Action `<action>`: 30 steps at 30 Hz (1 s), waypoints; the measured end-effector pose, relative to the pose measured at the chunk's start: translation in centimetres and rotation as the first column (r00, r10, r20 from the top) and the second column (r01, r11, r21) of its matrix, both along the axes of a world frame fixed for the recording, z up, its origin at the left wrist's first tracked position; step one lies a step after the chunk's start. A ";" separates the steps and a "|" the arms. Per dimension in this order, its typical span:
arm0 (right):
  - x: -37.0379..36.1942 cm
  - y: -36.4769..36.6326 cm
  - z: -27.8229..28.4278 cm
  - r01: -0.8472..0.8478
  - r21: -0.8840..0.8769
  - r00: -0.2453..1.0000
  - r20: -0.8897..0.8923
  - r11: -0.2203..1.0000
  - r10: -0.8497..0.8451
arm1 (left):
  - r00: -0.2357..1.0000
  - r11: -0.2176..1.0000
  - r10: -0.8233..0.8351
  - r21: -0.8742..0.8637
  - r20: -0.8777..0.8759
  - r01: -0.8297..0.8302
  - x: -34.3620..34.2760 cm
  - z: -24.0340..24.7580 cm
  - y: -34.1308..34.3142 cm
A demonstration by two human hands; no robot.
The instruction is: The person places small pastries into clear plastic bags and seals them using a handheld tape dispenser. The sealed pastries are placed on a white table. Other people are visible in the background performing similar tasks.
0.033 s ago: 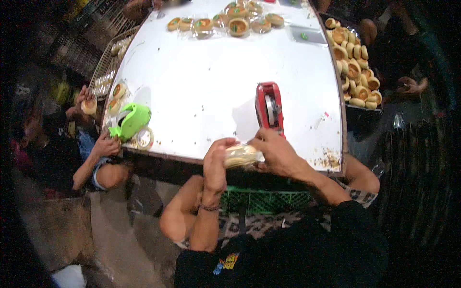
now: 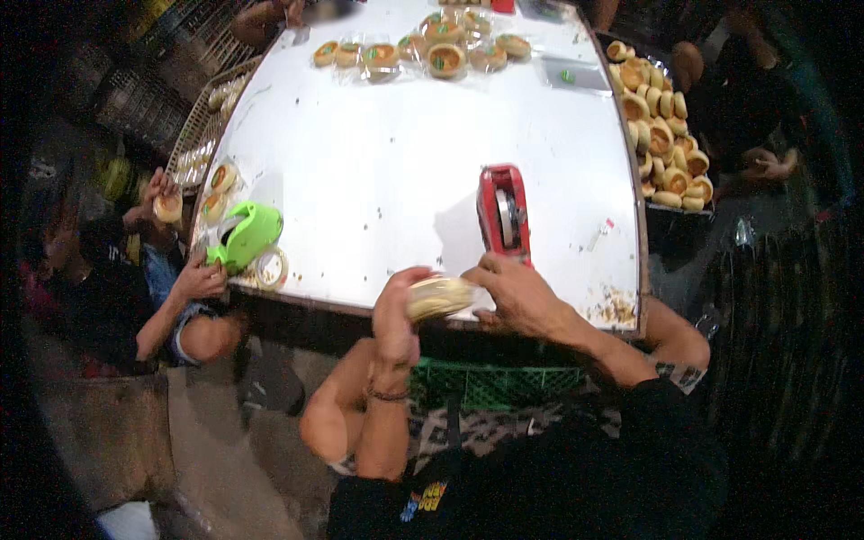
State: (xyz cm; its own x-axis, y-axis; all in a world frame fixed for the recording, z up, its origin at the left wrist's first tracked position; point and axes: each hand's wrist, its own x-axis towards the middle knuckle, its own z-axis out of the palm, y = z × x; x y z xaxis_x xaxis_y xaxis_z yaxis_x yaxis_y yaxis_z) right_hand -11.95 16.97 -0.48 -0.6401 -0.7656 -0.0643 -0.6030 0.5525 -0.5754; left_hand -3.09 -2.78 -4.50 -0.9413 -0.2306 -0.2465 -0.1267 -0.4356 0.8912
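Observation:
My left hand (image 2: 396,315) is closed on a wrapped bun (image 2: 439,297), pale and round in clear plastic, tilted on its side over the table's near edge. Motion blurs the bun a little. Just right of it, my right hand (image 2: 520,295) has its fingers pinched together; whatever is between them is too small to make out. Those fingers are at the near end of a red tape dispenser (image 2: 506,211), which stands on the white table (image 2: 360,171) with a tape roll inside.
Wrapped buns (image 2: 446,61) lie at the far side. At right, a tray holds many unwrapped buns (image 2: 661,135). A co-worker's hand (image 2: 200,274) touches a green tape dispenser (image 2: 252,236) at left; their other hand holds a bun (image 2: 167,207). A green crate (image 2: 495,385) sits below the table edge.
My left hand has drawn the bun slightly left and tilted it, widening the gap to my right hand. The view has shifted a little.

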 end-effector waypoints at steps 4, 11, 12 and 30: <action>-5.6 0.7 0.8 0.140 -0.260 0.985 0.130 0.955 -0.109 | 0.958 0.817 0.252 0.500 0.136 -0.286 0.0 -2.1 -6.3; -28.9 -2.0 -5.5 0.423 -0.339 0.897 0.022 0.840 -0.442 | 0.963 0.882 0.251 0.385 0.101 -0.270 -0.6 -3.6 -7.8; -31.6 -2.7 -6.9 0.496 -0.338 0.859 0.060 0.799 -0.508 | 0.981 0.929 0.186 0.318 0.045 -0.191 -0.5 -3.6 -7.2; -26.3 -1.8 10.9 0.178 -0.501 0.975 -0.027 0.847 -0.221 | 0.996 0.967 0.003 -0.252 -0.085 -0.024 -2.4 0.8 -3.2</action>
